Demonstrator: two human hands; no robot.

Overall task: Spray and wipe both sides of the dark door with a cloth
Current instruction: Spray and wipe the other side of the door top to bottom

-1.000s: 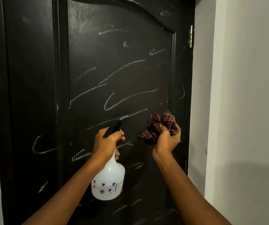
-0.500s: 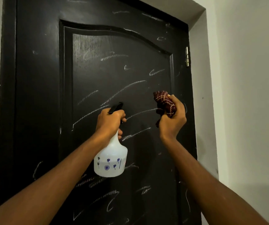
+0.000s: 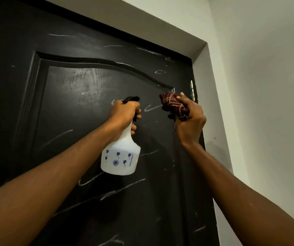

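The dark door [image 3: 75,107] fills the view, shut in its frame and streaked with white chalk-like marks over its arched panel. My left hand [image 3: 124,113] grips the neck of a white spray bottle [image 3: 120,158] with blue flower prints; its black nozzle points at the upper panel. My right hand [image 3: 189,119] holds a bunched dark red patterned cloth [image 3: 173,105] close to the door's right edge, just below the arch. Whether the cloth touches the door I cannot tell.
A metal hinge [image 3: 192,92] sits on the door's right edge beside the cloth. A pale wall [image 3: 267,103] runs along the right and above the frame, close to my right arm.
Both hands have risen up the door with the bottle and cloth, from the middle of the panel to its arched top. The view has tilted upward with them.
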